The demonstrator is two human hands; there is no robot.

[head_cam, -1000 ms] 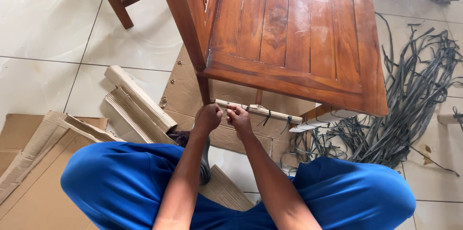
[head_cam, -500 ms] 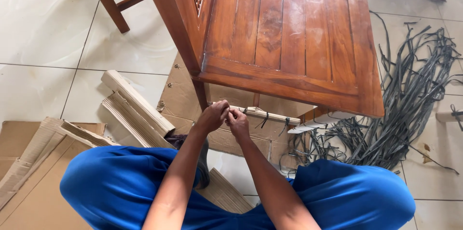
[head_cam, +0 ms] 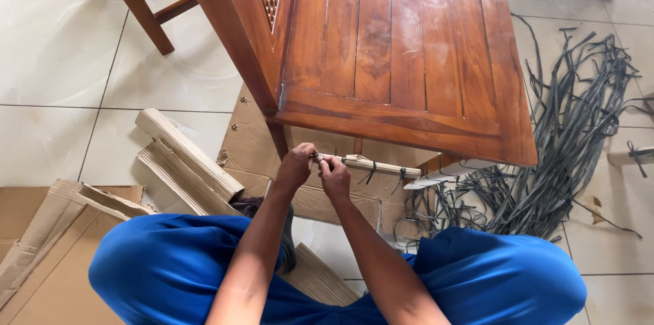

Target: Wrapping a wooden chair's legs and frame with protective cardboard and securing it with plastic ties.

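Cardboard-wrapped rung (head_cam: 371,165) under the wooden chair (head_cam: 402,59) is running crosswise just below the seat's front edge, between the legs. Pale tan wrapping is covering it like a long thin tube, cinched by dark strap ties (head_cam: 370,172) whose loose ends are hanging down at a couple of spots along its length. Its left end is sitting between both hands.

Left hand (head_cam: 295,167) is curling closed, fingers pinching at the rung's left end beside the chair's front leg (head_cam: 278,139). Right hand (head_cam: 334,176) is closing too, thumb and fingertips pinching something small and dark at the same spot; what exactly is being held is too small to tell. The two hands are nearly touching each other.

Person is crouching in blue trousers (head_cam: 170,264), knees spread on either side of the forearms. Flattened cardboard sheet (head_cam: 252,134) is lying under the chair. Folded corrugated cardboard pieces (head_cam: 184,155) are lying to the left on the pale tiled floor (head_cam: 54,59). A tangled heap of grey-black straps (head_cam: 572,141) is spreading over the floor to the right, near the chair.
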